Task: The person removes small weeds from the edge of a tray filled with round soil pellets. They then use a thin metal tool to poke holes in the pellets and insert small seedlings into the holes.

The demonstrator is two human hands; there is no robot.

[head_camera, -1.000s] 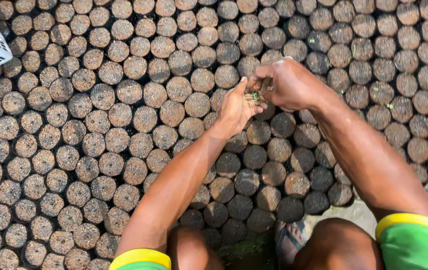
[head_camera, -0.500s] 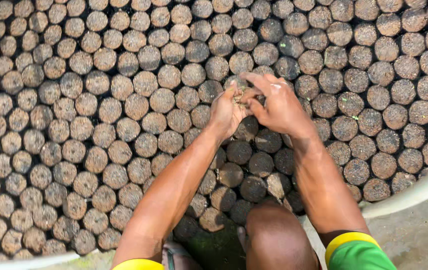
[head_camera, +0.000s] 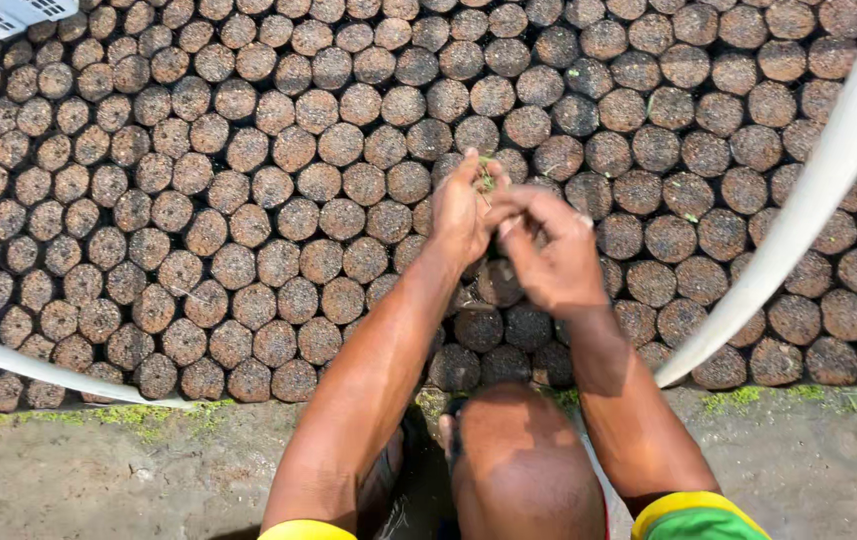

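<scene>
Both hands meet above the packed soil-filled pots: left hand cupped around small green sprigs, right hand pinching at them with curled fingers. Loosely held, a sprig could slip and drop between the pots.

hands pinching green sprig, soil pots

Outdoor plant nursery bed

Tightly packed rows of soil-filled seedling bags stand on bare ground with patches of green moss, under white hoop pipes arching over the bed.
</scene>
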